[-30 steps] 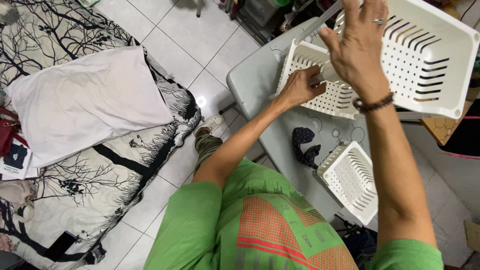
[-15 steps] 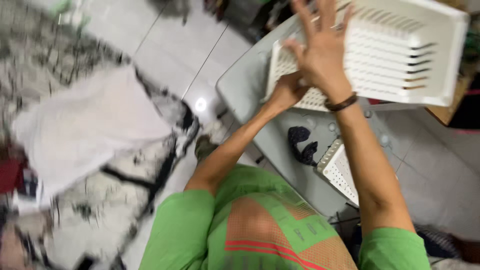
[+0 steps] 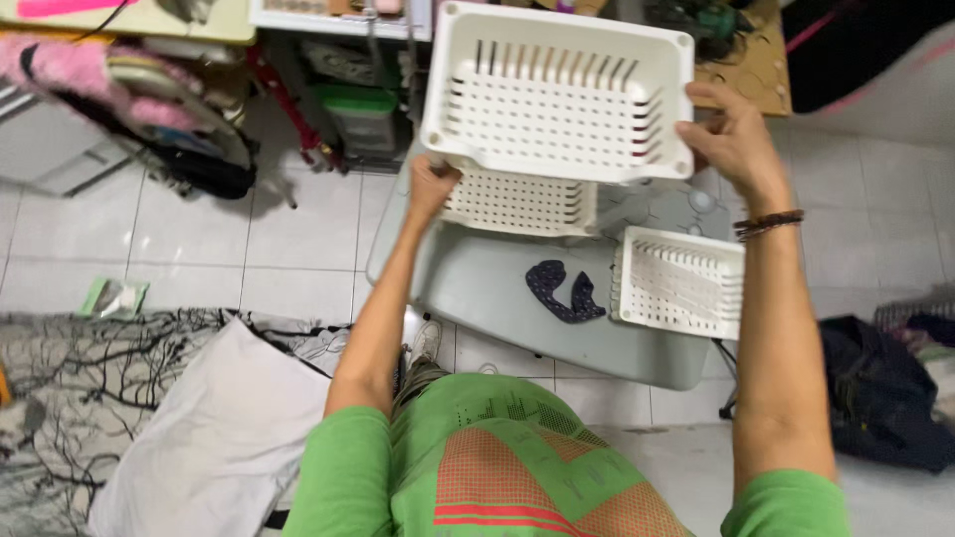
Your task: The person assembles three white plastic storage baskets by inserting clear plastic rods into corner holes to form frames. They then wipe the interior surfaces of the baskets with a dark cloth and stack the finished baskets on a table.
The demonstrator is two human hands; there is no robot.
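A large white slotted plastic basket [image 3: 557, 94] is held up over a second white basket [image 3: 517, 204] that rests on the grey table [image 3: 487, 288]. My left hand [image 3: 430, 184] grips the large basket's lower left corner. My right hand [image 3: 731, 139] holds its right edge, a dark bead bracelet on the wrist. A smaller white basket [image 3: 681, 283] lies on the table at the right. Between the baskets, on the tabletop, lies a dark dotted cloth [image 3: 562, 288].
A patterned black-and-white mattress [image 3: 60, 398] with a white pillow [image 3: 214, 447] lies on the tiled floor at lower left. Cluttered shelves and a green-lidded box [image 3: 358, 114] stand behind the table. A dark bag [image 3: 880, 393] sits on the floor at right.
The view has swung round, so the table is straight ahead. My right hand moved from the basket's underside to its right edge, and the large basket now sits level above the lower one.
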